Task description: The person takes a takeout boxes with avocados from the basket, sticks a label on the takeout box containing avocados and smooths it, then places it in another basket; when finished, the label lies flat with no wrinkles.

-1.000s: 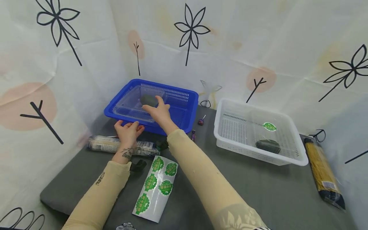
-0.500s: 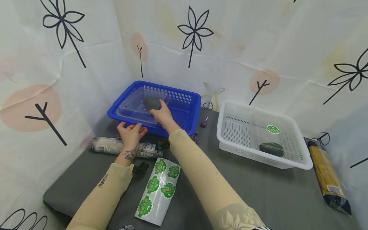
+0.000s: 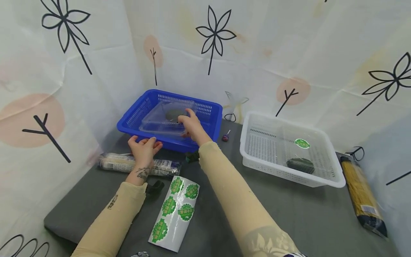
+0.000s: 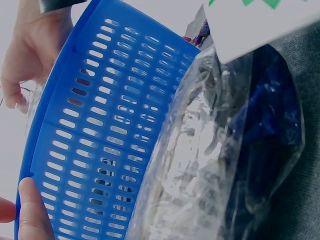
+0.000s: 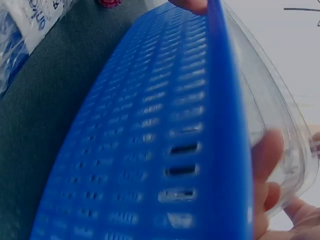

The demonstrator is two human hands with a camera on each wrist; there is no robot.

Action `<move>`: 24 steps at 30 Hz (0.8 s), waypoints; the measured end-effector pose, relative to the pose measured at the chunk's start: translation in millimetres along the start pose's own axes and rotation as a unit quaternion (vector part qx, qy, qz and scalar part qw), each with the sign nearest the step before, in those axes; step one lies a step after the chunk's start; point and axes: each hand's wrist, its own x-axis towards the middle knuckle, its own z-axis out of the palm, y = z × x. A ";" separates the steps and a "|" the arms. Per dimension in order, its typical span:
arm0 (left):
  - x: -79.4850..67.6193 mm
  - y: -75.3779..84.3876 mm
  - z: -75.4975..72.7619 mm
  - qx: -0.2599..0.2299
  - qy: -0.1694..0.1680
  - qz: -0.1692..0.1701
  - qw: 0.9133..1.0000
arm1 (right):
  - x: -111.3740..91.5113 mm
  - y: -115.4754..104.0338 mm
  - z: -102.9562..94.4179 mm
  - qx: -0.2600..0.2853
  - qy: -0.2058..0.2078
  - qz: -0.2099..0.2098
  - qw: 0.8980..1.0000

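With the left hand (image 3: 143, 151) I pinch the near edge of the blue basket (image 3: 174, 143) between the fingers. My right hand (image 3: 194, 129) has its fingers bent around the right side of a clear plastic box (image 3: 154, 125) inside the blue basket. A dark oval thing (image 3: 173, 114) shows through the plastic. In front of the blue basket lie a wrapped packet (image 3: 165, 167) and, farther out, a sticker sheet (image 3: 174, 214).

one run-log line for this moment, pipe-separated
left hand: holds rim of blue basket | right hand: grips clear container inside it | white basket: right of blue basket | sticker sheet: on table
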 end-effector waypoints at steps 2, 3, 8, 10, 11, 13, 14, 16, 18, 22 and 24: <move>0.3 0.0 0.3 -0.001 0.001 0.000 1.000 | -1.5 0.9 -4.9 0.021 -0.016 -0.007 1.000; 0.7 -0.2 0.4 -0.004 0.001 -0.001 1.000 | -2.5 1.3 -7.1 0.028 -0.026 -0.010 0.999; 2.7 -1.8 0.5 -0.012 0.003 -0.004 1.000 | -8.3 0.9 -18.0 0.042 -0.053 -0.030 0.997; 2.7 -2.1 0.5 -0.014 0.003 -0.004 1.000 | -10.8 -0.2 -23.6 0.044 -0.058 -0.038 0.997; 2.6 -2.2 0.6 -0.013 0.003 -0.003 1.000 | -12.3 -1.1 -26.5 0.047 -0.061 -0.042 0.996; 2.5 -2.5 0.6 -0.012 0.002 -0.002 1.000 | -16.0 -3.3 -32.7 0.054 -0.064 -0.049 0.995; 2.5 -2.7 0.8 -0.011 0.003 -0.001 1.000 | -18.2 -4.6 -35.8 0.061 -0.066 -0.052 0.995; 2.7 -3.0 0.9 -0.011 0.004 -0.001 1.000 | -23.4 -7.4 -42.4 0.075 -0.071 -0.060 0.993; 3.1 -3.3 0.9 -0.011 0.005 -0.002 1.000 | -30.0 -10.4 -49.6 0.084 -0.074 -0.068 0.991; 3.9 -3.1 1.3 -0.014 0.004 -0.007 1.000 | -49.0 -15.2 -68.0 0.093 -0.083 -0.088 0.988; 3.9 -3.0 1.7 -0.016 0.004 -0.008 1.000 | -60.8 -15.5 -79.3 0.093 -0.087 -0.096 0.987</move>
